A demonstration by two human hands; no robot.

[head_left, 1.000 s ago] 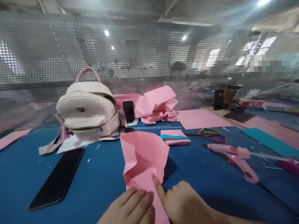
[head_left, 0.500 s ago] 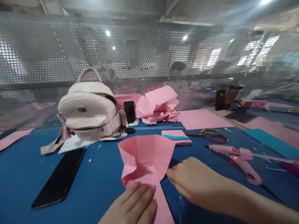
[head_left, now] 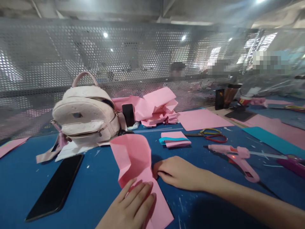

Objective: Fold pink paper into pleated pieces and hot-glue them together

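Note:
A folded pink paper bag (head_left: pixel 138 152) lies on the blue table, its far end spread and standing up with creased sides. My left hand (head_left: pixel 133 203) rests on the bag's near part, fingers stretched out flat over the paper. At the bag's right side is my right hand (head_left: pixel 172 171), fingers curled together around the edge; the fingertips are partly hidden. Just beyond the right hand sits a small folded pink piece with a blue strip (head_left: pixel 175 139). A pink glue gun (head_left: pixel 238 159) with a lit red light lies to the right.
A cream backpack (head_left: pixel 85 114) stands at the back left, with a black phone (head_left: pixel 56 187) in front. Crumpled pink paper (head_left: pixel 159 108) is piled behind the bag. Scissors (head_left: pixel 212 135), a pink sheet (head_left: pixel 205 119) and a teal sheet (head_left: pixel 274 143) lie rightward. A perforated metal screen (head_left: pixel 143 63) borders the table.
My right hand has moved left and drawn in the bag's right side, which now bends upward. The spread end looks narrower. My left hand stays on the paper. The whole view has shifted slightly.

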